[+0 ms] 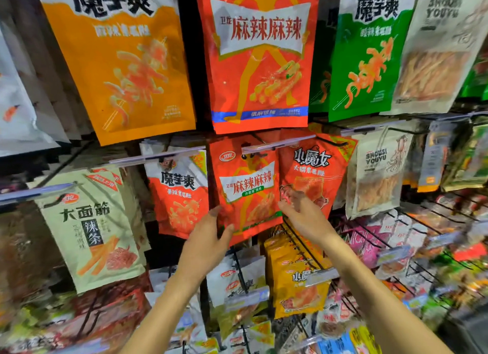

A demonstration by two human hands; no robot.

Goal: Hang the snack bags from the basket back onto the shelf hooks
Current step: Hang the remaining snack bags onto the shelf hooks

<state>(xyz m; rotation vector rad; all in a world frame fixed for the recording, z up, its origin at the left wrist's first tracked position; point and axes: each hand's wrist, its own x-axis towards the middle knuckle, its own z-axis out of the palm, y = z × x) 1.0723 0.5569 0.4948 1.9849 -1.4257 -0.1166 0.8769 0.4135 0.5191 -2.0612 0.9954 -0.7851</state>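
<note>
Head view shows your left hand [208, 237] spread, fingers touching the lower left edge of the small red snack bag [247, 190]. That bag hangs long axis vertical, top up, on its hook [277, 143]. Your right hand [303, 213] is loosely curled at the bag's right edge, holding nothing.

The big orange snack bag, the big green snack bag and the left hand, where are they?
Big orange snack bag [124, 71], head view, on its printed front.
Big green snack bag [367, 63], head view, on its front picture.
Left hand [208, 237], head view, on its back.
</note>
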